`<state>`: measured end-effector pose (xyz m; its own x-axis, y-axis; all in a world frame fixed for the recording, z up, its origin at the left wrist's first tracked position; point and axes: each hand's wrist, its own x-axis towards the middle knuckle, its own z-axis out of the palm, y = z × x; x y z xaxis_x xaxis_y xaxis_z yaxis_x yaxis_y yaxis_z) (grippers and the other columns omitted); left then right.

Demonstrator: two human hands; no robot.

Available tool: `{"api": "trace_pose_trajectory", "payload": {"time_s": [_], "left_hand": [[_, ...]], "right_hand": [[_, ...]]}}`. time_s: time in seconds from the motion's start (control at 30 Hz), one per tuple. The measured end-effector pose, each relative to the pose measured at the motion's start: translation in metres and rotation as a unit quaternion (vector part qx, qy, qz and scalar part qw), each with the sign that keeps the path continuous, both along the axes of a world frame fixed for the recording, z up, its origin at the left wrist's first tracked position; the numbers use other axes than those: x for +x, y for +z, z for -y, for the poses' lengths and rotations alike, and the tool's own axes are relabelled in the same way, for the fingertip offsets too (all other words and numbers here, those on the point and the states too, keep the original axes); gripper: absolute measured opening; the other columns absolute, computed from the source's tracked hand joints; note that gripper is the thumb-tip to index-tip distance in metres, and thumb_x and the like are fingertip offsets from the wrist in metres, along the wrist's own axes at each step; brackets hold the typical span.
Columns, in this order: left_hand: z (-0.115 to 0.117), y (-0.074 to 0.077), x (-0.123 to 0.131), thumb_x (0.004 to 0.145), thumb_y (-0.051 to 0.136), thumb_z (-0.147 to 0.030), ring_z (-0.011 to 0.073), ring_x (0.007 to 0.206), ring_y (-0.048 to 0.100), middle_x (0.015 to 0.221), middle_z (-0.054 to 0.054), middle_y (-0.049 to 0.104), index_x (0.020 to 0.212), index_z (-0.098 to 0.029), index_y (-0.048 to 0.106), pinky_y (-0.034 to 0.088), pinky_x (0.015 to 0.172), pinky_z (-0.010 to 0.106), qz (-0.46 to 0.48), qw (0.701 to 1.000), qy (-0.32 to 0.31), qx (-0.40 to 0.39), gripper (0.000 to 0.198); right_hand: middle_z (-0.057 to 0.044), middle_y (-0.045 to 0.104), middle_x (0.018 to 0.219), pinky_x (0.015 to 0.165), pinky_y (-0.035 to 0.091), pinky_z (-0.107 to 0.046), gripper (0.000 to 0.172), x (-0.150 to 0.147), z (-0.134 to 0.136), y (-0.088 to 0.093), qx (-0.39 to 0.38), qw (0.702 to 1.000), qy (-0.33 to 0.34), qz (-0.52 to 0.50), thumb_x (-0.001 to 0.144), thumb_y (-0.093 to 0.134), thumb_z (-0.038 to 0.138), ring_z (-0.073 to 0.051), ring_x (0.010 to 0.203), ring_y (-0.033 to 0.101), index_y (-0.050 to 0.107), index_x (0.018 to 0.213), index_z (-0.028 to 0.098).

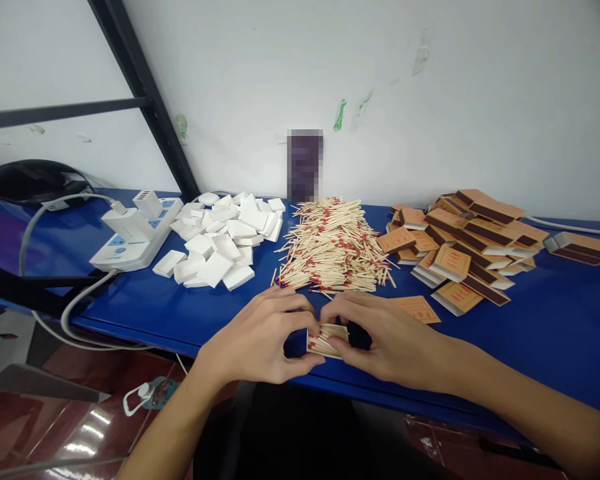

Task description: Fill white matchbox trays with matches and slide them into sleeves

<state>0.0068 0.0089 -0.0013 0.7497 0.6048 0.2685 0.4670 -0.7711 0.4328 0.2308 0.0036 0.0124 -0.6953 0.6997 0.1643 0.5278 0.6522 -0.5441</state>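
Both hands meet at the front edge of the blue table [555,333]. My left hand [260,340] and my right hand [380,337] pinch a small white tray of matches [327,339] between their fingertips, one on each side. Red match heads show at the tray's left end. Just behind the hands lies a big heap of loose matches [330,247]. A single orange matchbox sleeve [417,309] lies flat next to my right hand.
A pile of empty white inner trays [220,240] sits left of the matches. A heap of orange matchbox sleeves [470,243] lies at the right. A white power strip [135,233] with cables and a black round object [30,180] stand far left. A black metal frame [145,93] leans against the wall.
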Motion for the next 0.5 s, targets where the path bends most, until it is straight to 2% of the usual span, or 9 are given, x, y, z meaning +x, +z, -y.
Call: {"api": "trace_pose_trajectory", "payload": {"time_s": [0.33, 0.5], "left_hand": [[0.0, -0.0002, 0.0002, 0.084, 0.071, -0.034, 0.0162, 0.086, 0.06, 0.096, 0.001, 0.065, 0.085, -0.019, 0.064, 0.041, 0.086, 0.032, 0.0, 1.0, -0.002, -0.003, 0.017], [-0.0004, 0.0, 0.0002, 0.085, 0.071, -0.035, 0.0168, 0.086, 0.06, 0.094, 0.001, 0.065, 0.091, -0.019, 0.064, 0.041, 0.087, 0.033, 0.003, 1.0, 0.0, 0.005, 0.019]], "right_hand": [[0.0, 0.062, 0.089, 0.075, 0.043, -0.031, 0.005, 0.0011, -0.0009, -0.0065, -0.003, 1.0, 0.005, -0.003, 0.092, 0.057, 0.017, -0.017, 0.086, 0.058, 0.056, 0.094, 0.021], [0.001, 0.059, 0.085, 0.074, 0.042, -0.03, 0.004, 0.0005, -0.0006, -0.0055, -0.001, 1.0, 0.006, -0.003, 0.093, 0.056, 0.017, -0.016, 0.082, 0.056, 0.055, 0.092, 0.021]]}}
